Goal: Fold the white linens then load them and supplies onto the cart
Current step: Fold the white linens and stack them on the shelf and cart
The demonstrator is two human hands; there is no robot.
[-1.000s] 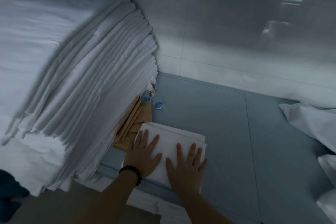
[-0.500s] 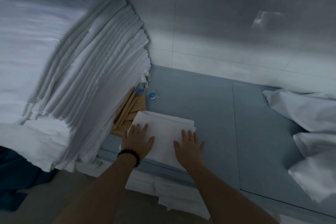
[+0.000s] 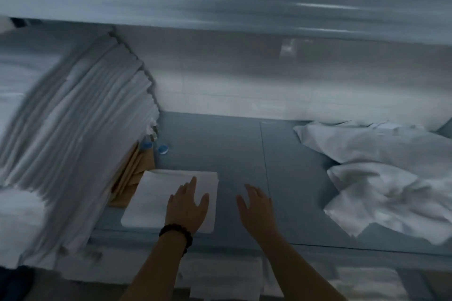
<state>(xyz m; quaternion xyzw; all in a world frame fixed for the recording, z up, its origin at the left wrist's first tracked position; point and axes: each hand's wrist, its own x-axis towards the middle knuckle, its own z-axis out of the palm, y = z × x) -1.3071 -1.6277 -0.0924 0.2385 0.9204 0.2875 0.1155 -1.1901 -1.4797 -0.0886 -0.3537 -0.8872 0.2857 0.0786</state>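
Observation:
A small folded white linen (image 3: 151, 198) lies flat on the blue-grey shelf (image 3: 232, 159). My left hand (image 3: 187, 206), with a dark bead bracelet on the wrist, is over the linen's right part with fingers straight; whether it touches is unclear. To the right of the linen my right hand (image 3: 256, 208) is over the bare shelf, fingers straight, holding nothing. A heap of crumpled white linens (image 3: 381, 178) lies at the right of the shelf.
A tall stack of folded white sheets (image 3: 73, 142) fills the left side. Tan folded paper (image 3: 132, 178) and small blue-capped bottles (image 3: 162, 148) sit between the stack and the folded linen. An upper shelf (image 3: 244, 7) holding more linens hangs overhead. Folded linens (image 3: 220, 278) lie on the level below.
My right hand has come off the folded linen and moved right over the bare shelf. My left hand has slid to the linen's right part. The view has tilted upward, showing the upper shelf.

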